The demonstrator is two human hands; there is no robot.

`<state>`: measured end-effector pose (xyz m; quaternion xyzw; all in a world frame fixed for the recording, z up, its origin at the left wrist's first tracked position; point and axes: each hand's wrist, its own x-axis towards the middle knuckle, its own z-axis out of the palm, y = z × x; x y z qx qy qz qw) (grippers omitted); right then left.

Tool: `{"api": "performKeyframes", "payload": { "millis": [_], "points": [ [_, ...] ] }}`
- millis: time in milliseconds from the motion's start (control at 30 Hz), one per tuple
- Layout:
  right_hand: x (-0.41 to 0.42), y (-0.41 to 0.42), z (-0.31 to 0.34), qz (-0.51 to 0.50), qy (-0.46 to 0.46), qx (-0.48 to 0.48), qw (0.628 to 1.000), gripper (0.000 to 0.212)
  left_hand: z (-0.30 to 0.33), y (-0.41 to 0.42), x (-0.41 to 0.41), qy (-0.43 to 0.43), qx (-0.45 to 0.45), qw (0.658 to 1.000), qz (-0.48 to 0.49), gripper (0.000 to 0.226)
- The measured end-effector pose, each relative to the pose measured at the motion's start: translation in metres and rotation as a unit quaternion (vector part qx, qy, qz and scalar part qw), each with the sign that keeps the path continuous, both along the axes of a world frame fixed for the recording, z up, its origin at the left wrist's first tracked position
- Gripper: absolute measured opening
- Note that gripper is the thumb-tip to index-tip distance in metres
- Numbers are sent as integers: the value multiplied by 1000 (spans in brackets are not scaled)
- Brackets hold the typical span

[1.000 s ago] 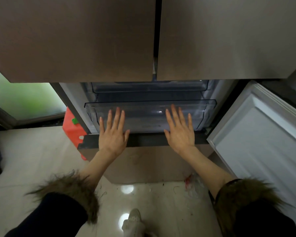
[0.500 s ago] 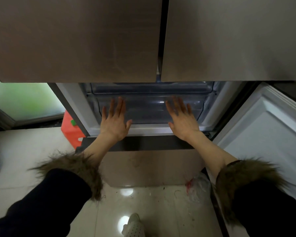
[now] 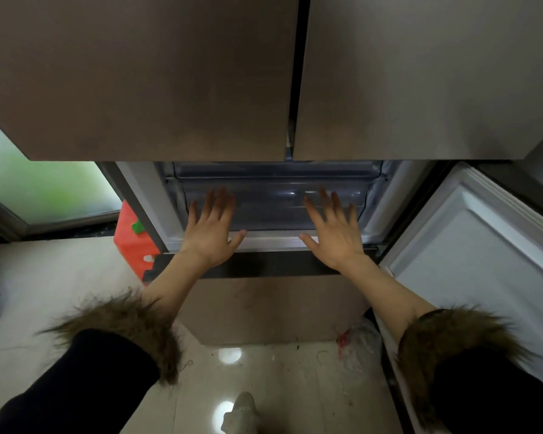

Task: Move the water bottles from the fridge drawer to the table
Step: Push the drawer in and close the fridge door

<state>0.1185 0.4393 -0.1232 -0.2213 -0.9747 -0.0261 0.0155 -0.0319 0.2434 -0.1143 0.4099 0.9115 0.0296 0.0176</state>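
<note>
Both hands flat, fingers (image 3: 215, 202) straight, gripping nothing | left hand (image 3: 212, 234), right hand (image 3: 334, 236) | clear ribbed-plastic fridge drawer (image 3: 273, 205)

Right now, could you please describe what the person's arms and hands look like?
Both forearms are bare. Each arm wears a dark sleeve ending in a shaggy brown fur cuff: left cuff, right cuff. The left hand and right hand are bare, without gloves.

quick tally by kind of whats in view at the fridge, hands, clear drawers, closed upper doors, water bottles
hands: 2, left hand and right hand, both flat against the lower drawer front
clear drawers: 2, lower drawer and upper drawer
closed upper doors: 2, left door and right door
water bottles: 0 visible
total: 6
</note>
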Motion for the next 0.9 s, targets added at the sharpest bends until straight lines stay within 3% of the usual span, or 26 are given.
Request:
{"api": "performKeyframes", "payload": {
  "millis": [167, 300, 500, 900],
  "points": [
    [36, -27, 20, -1, 50, -21, 999, 70, 11, -28, 39, 24, 68, 997, -20, 77],
    [72, -56, 38, -5, 93, -45, 995, 74, 19, -47, 77, -16, 97, 995, -29, 79],
    [138, -95, 65, -29, 113, -46, 992, 73, 49, -70, 135, -40, 155, 985, -65, 62],
    [313, -158, 94, -146, 136, -13, 980, 74, 77, -116, 267, -103, 125, 969, -186, 59]
  ]
}}
